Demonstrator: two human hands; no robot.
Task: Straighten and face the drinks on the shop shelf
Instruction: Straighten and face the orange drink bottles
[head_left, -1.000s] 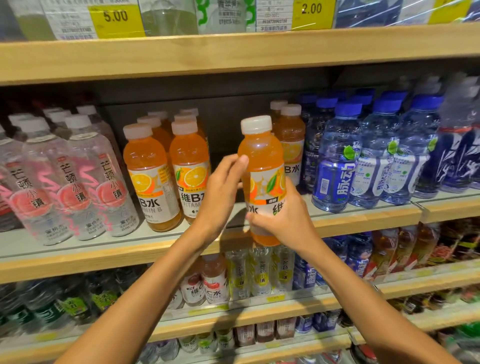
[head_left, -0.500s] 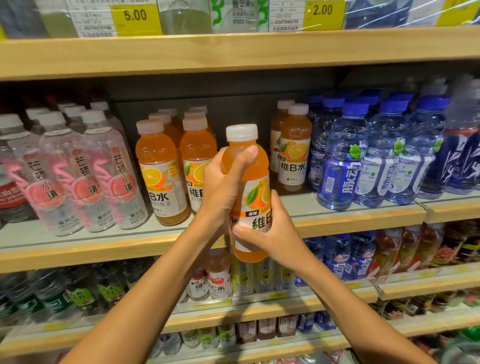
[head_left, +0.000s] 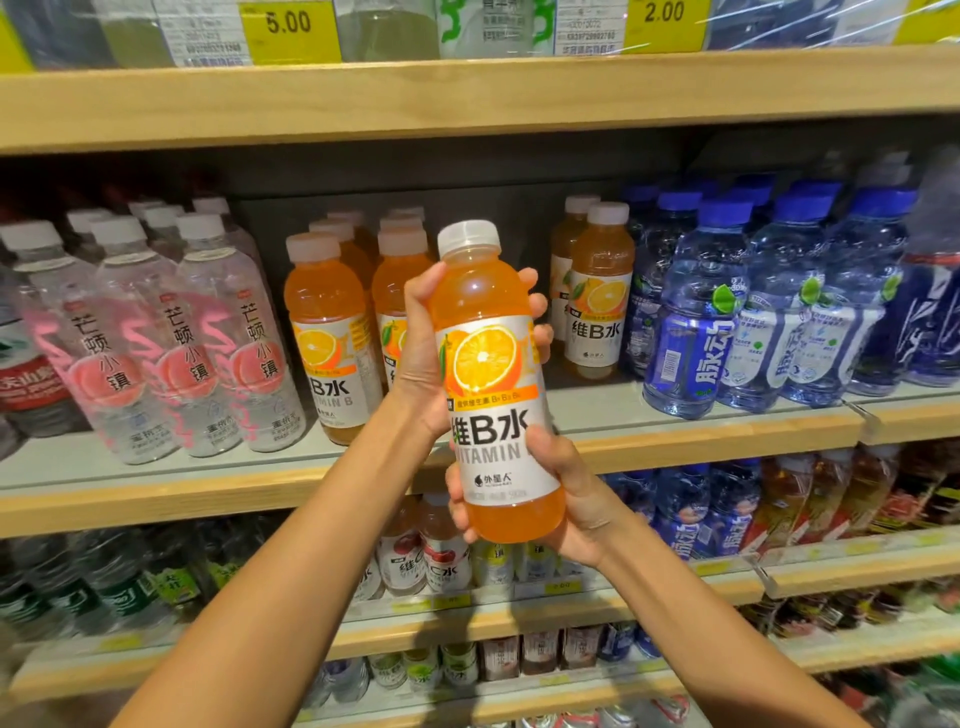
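The goods on the top shelf (head_left: 467, 98) are cut off by the upper edge of my view, so I read only the yellow price tags (head_left: 291, 31) marked 5.00 and 2.00. The lower shelves are dim and blurred, and I cannot make out most labels there. At the far right the dark blue bottles smear at the frame edge. On the middle shelf (head_left: 182, 501) the rear bottles hide behind the front ones, with only caps showing. The orange vitamin B water bottle (head_left: 493, 384) is off the shelf, held in the air in front of it, nearly upright with its white cap up and its orange-slice label facing me. It covers the space between the orange bottles at the left (head_left: 324, 332) and the orange pair at the right (head_left: 597, 312). My left hand (head_left: 423, 358) wraps the upper half from the left, and its fingers (head_left: 537, 306) curl round to show on the far side. My right hand (head_left: 576, 499) grips the lower half from the right, thumb across the label, palm hidden behind the bottle. Clear peach-labelled bottles (head_left: 182, 343) stand at the left and blue-capped bottles (head_left: 696, 322) at the right.
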